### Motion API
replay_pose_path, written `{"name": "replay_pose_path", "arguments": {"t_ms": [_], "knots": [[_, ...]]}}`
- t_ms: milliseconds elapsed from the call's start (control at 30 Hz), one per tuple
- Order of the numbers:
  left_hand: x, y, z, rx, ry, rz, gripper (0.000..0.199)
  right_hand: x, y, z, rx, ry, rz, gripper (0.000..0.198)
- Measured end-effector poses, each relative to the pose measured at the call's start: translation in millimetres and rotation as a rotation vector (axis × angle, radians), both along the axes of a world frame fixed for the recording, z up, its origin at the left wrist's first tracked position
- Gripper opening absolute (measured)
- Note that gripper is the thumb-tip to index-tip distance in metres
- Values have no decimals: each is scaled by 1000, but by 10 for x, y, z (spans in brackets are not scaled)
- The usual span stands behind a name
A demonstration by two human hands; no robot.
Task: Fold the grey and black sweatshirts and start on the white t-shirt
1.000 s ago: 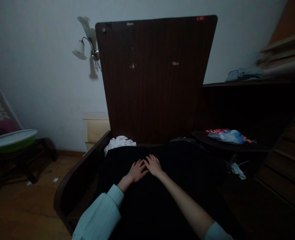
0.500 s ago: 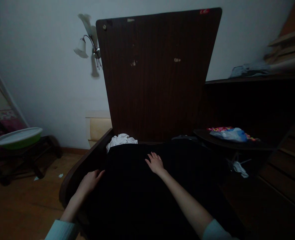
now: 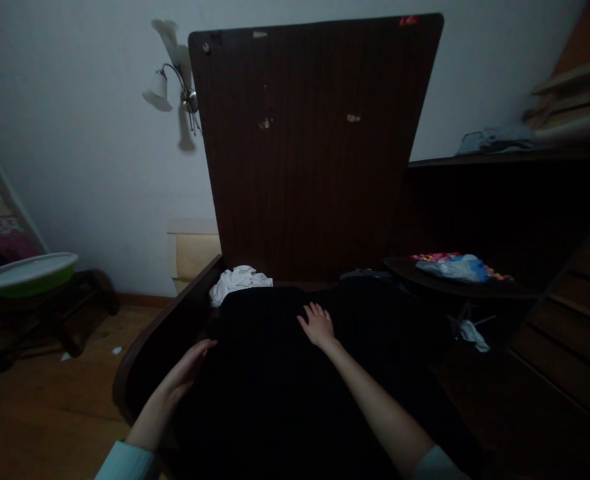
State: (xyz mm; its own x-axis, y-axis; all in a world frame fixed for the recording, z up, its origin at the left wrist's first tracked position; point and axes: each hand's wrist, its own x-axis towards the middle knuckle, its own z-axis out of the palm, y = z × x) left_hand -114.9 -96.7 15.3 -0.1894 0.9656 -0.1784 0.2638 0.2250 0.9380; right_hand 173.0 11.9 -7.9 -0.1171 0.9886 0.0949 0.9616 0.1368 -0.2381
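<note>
A large black cloth (image 3: 269, 400), seemingly a garment whose kind is lost in the dark, lies spread over a dark wooden piece of furniture in front of me. My right hand (image 3: 319, 325) rests palm down on its upper middle, fingers slightly spread. At the cloth's left edge, my left hand (image 3: 187, 370) is seen side-on with its fingers stretched out; the lower fingers are partly hidden. Behind the cloth's far left corner sits a crumpled white cloth (image 3: 239, 280).
A curved wooden side rail (image 3: 139, 347) runs along the left. The tall dark panel (image 3: 305, 147) stands at the back, beside a wall lamp (image 3: 159, 90). To the right, a shelf (image 3: 399, 270) holds a plastic bag (image 3: 455, 268). A green basin (image 3: 35, 280) stands far left.
My left hand has straightened its fingers and turned edge-on at the cloth's left side. The right hand has shifted slightly rightward. The cloth's left edge sits a little further right.
</note>
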Motion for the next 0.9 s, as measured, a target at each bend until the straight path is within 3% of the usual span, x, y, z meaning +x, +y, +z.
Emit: {"name": "replay_pose_path", "arguments": {"t_ms": [67, 133, 200, 267, 367, 433, 500, 600, 733, 900], "knots": [[46, 62, 65, 16, -69, -22, 43, -1, 1, -3, 4, 4, 5, 53], [93, 128, 112, 152, -17, 60, 56, 0, 4, -6, 4, 7, 9, 54], [136, 176, 138, 365, 161, 165, 69, 2, 8, -9, -2, 7, 12, 54], [178, 187, 146, 561, 421, 143, 68, 2, 12, -11, 1, 7, 14, 53], [254, 134, 128, 679, 841, -265, 59, -2, 13, -13, 8, 4, 14, 53], [306, 68, 92, 685, 986, -528, 57, -5, 10, -14, 12, 1, 18, 52], [336, -2, 41, 677, 997, -609, 61, -5, 4, -12, 21, 3, 30, 51], [312, -85, -34, 652, 912, -532, 66, 8, -5, 7, 56, 32, 34, 48], [205, -125, -90, 604, 893, -388, 57, 58, -9, 59, 193, 185, -73, 36], [137, -141, -127, 507, 1035, -275, 34, 96, 4, 59, 73, 414, 44, 32]]}}
